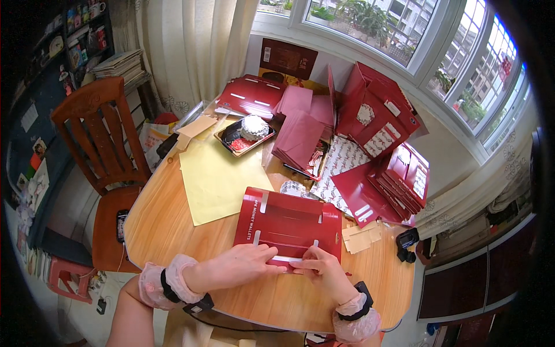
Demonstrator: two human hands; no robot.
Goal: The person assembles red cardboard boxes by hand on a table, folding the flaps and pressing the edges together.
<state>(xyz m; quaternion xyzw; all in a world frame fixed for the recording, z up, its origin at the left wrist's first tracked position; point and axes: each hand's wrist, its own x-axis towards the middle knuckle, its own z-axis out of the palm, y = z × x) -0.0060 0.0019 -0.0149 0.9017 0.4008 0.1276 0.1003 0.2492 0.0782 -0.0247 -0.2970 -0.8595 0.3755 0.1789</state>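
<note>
A flat dark red cardboard sleeve (289,222) with white slots lies on the table in front of me. Along its near edge runs a narrow white strip (287,259). My left hand (237,267) rests on the near left part of the sleeve, fingers stretched out and fingertips at the strip's left end. At the strip's right end, my right hand (321,269) has thumb and forefinger closed on it. Whether the strip is loose or stuck down, I cannot tell. Both wrists wear pink ruffled cuffs and black bands.
Beyond the sleeve lie yellow paper (214,188), a black tray (231,139) with round white stickers, and dark pink envelopes (299,136). Red folded card packs (404,176) are stacked at right, near small tan cards (361,236). A wooden chair (110,150) stands left.
</note>
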